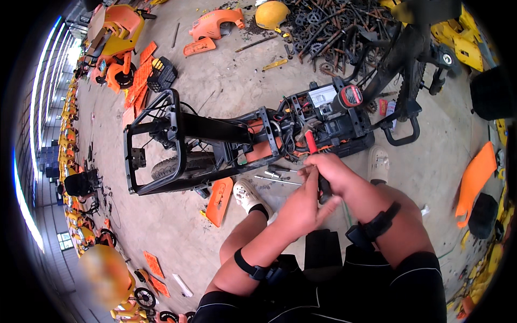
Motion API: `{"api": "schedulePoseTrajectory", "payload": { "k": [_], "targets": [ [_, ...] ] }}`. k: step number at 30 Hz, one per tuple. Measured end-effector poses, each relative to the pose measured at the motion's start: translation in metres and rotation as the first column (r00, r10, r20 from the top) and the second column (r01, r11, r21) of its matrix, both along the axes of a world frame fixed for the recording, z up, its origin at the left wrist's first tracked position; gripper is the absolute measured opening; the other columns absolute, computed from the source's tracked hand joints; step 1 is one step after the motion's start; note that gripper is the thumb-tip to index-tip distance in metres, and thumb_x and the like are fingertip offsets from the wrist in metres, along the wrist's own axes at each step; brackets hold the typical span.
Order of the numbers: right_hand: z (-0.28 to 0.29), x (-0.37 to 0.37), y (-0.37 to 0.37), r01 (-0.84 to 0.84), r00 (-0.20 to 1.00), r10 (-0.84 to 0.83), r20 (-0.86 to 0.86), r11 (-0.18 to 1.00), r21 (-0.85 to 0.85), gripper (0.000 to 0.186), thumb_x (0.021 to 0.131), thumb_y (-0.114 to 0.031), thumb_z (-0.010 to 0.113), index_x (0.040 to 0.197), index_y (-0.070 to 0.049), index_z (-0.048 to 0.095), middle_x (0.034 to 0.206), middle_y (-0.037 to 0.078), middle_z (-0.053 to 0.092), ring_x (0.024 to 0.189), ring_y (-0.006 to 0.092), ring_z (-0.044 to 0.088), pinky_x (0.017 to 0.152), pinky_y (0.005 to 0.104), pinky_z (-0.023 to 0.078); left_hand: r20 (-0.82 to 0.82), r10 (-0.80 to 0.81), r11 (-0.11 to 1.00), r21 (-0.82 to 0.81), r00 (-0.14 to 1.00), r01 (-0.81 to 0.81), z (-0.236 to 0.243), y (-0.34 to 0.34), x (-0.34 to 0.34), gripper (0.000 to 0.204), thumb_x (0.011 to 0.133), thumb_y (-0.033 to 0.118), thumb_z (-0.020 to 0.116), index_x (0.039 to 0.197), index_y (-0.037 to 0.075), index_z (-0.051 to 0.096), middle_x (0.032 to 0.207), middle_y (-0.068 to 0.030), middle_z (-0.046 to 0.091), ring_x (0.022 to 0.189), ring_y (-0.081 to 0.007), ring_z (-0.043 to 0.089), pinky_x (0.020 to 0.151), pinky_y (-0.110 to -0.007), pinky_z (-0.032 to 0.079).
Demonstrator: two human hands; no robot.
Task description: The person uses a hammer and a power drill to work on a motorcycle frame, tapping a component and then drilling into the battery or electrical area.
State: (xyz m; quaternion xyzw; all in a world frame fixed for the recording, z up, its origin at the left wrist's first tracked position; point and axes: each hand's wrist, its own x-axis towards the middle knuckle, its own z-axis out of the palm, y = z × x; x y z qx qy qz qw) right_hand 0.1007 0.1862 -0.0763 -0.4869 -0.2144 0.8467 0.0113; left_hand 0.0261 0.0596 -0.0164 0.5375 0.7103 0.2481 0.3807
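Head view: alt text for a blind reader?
A person's left hand and right hand meet at a dark object, beside a black vehicle frame with exposed wiring. Beyond lies a heap of dark metal parts; orange panels are scattered over the floor.

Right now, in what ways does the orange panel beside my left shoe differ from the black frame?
The panel is orange; the frame is mostly black. The panel is one broad piece, while the frame is joined bars with open gaps. The panel is much smaller than the frame. Both are close to your left shoe.
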Motion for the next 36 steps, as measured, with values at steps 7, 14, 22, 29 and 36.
{"api": "schedulePoseTrajectory", "payload": {
  "k": [7,14,22,29,36],
  "targets": [
    [0.002,-0.002,0.000,-0.132,0.991,0.130,0.024,0.983,0.125,0.025,0.092,-0.020,0.058,0.108,-0.001,0.060,0.095,0.015,0.070,0.073,0.0213,0.067,0.061,0.0348,0.051,0.081,0.422,0.837,0.347,0.903,-0.423,-0.036,0.014,-0.036,0.023,0.102,0.018,0.051,0.113,0.000,0.061,0.094,-0.0178,0.066,0.084,-0.0337,0.065,0.072,-0.040,0.051],
    [-0.005,0.009,-0.003,-0.188,0.980,0.179,0.086,0.977,0.106,0.028,0.093,-0.020,0.057,0.111,0.001,0.057,0.095,0.017,0.071,0.071,0.0214,0.067,0.053,0.0370,0.052,-0.090,0.381,0.861,0.398,0.920,-0.317,-0.039,0.021,-0.043,0.013,0.093,0.015,0.064,0.099,0.003,0.067,0.089,-0.0161,0.066,0.079,-0.0360,0.064,0.068,-0.040,0.051],
    [0.005,0.015,-0.015,-0.270,0.962,0.264,0.061,0.955,0.119,0.026,0.092,-0.021,0.056,0.106,0.001,0.056,0.092,0.018,0.071,0.071,0.0232,0.067,0.052,0.0382,0.048,-0.073,0.547,0.675,0.628,0.834,-0.388,-0.004,0.013,-0.050,0.010,0.089,0.006,0.068,0.098,0.003,0.065,0.089,-0.0144,0.064,0.079,-0.0313,0.064,0.068,-0.036,0.051],
    [-0.008,0.022,-0.008,-0.234,0.972,0.231,0.039,0.964,0.124,0.029,0.091,-0.018,0.056,0.111,0.003,0.054,0.089,0.018,0.071,0.069,0.0232,0.068,0.058,0.0361,0.054,-0.063,0.694,0.403,0.859,0.717,-0.315,0.062,0.006,-0.083,0.005,0.098,0.006,0.056,0.098,0.001,0.059,0.086,-0.0087,0.057,0.076,-0.0191,0.056,0.070,-0.030,0.046],
    [-0.014,0.024,-0.004,-0.169,0.986,0.170,0.002,0.982,0.084,0.026,0.091,-0.019,0.057,0.107,0.001,0.054,0.085,0.017,0.071,0.068,0.0236,0.068,0.061,0.0348,0.056,-0.403,0.767,0.536,0.830,0.499,-0.155,0.107,-0.005,-0.166,0.008,0.089,-0.003,0.056,0.096,-0.001,0.060,0.096,-0.0178,0.059,0.092,-0.0364,0.057,0.084,-0.041,0.046]
  ]
}}
